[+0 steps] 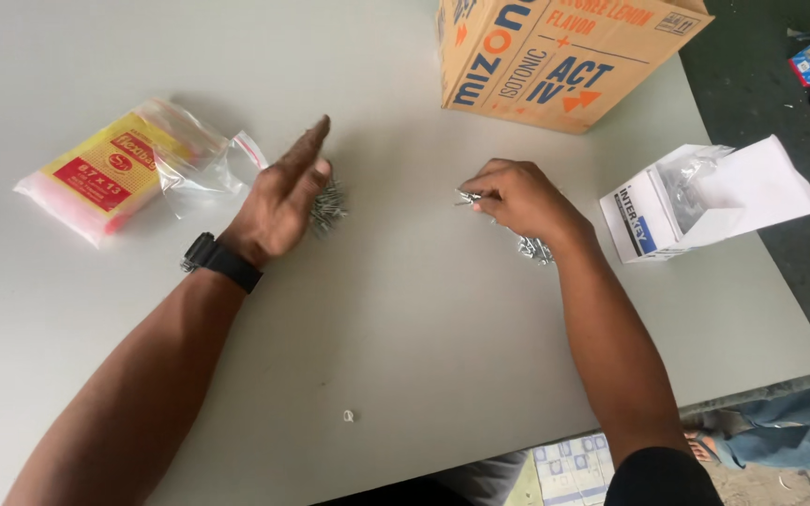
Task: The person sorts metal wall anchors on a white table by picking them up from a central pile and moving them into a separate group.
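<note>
Right hand (517, 199) pinches screws (469, 197); left hand (283, 199) flat

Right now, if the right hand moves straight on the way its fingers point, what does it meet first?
The right hand points left across the grey table. That stretch looks bare; the first thing in line seems to be the small metal pile by the left hand.

Cardboard box (555, 56) top cut off

Open table (424, 319) between hands; cardboard box (555, 56) blocks behind, seemingly.
</note>
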